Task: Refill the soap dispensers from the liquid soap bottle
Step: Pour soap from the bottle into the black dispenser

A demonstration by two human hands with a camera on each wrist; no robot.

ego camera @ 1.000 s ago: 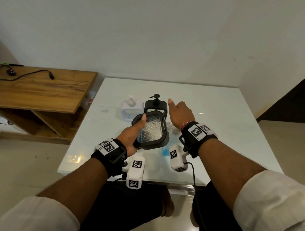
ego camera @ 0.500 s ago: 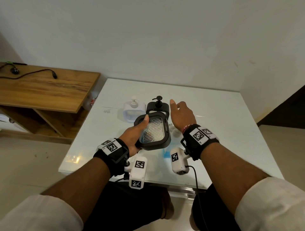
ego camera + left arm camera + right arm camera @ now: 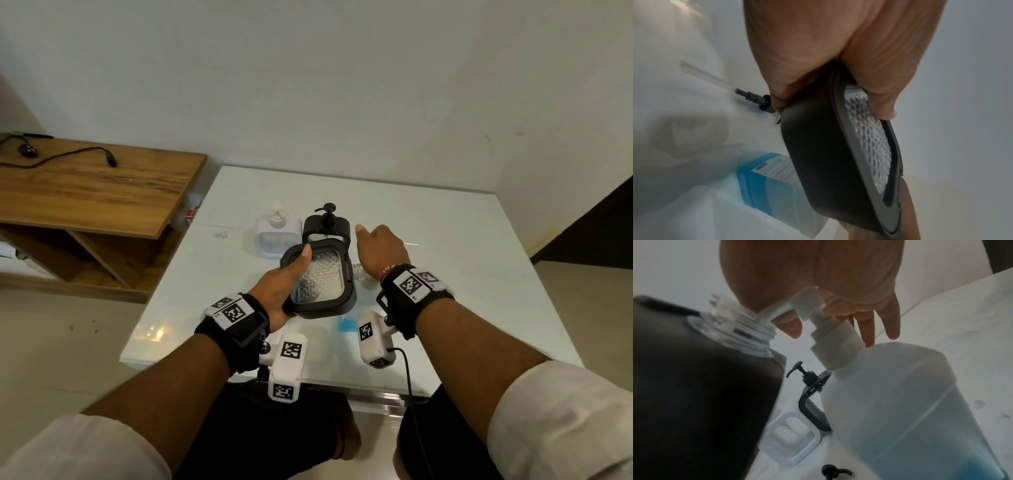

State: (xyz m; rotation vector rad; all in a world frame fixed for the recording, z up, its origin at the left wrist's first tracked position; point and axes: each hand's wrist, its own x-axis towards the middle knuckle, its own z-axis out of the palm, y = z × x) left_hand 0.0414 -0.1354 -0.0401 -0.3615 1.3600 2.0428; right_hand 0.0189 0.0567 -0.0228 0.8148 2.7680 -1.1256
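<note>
The left hand point(image 3: 274, 291) grips an opened black soap dispenser point(image 3: 320, 279), thumb across its patterned clear window and fingers point(image 3: 780, 95) curled round the far edge, holding it tilted above the table point(image 3: 462, 274); its threaded clear neck point(image 3: 740, 329) stands bare, and what looks like its removed black pump with dip tube point(image 3: 748, 95) lies on the table beyond those fingers. The right hand point(image 3: 380, 250) hangs loose, fingers point(image 3: 869, 331) slightly spread and gripping nothing, just over the white pump head point(image 3: 807, 305) of the liquid soap bottle point(image 3: 900, 402), which stands directly beneath it. A second black dispenser point(image 3: 327, 222) and a white dispenser point(image 3: 275, 236), both with pumps on, stand farther ahead of both hands. The bottle looks rigid and translucent, with blue soap only low down, so it is probably light but bottom-weighted (a slick, soapy wall is likely). I would take it round the shoulder or body rather than by the pump, which may depress or turn. The held dispenser seems hard and smooth-framed; its current edge-and-window grip should stay firm, with the neck kept upward for pouring.
</note>
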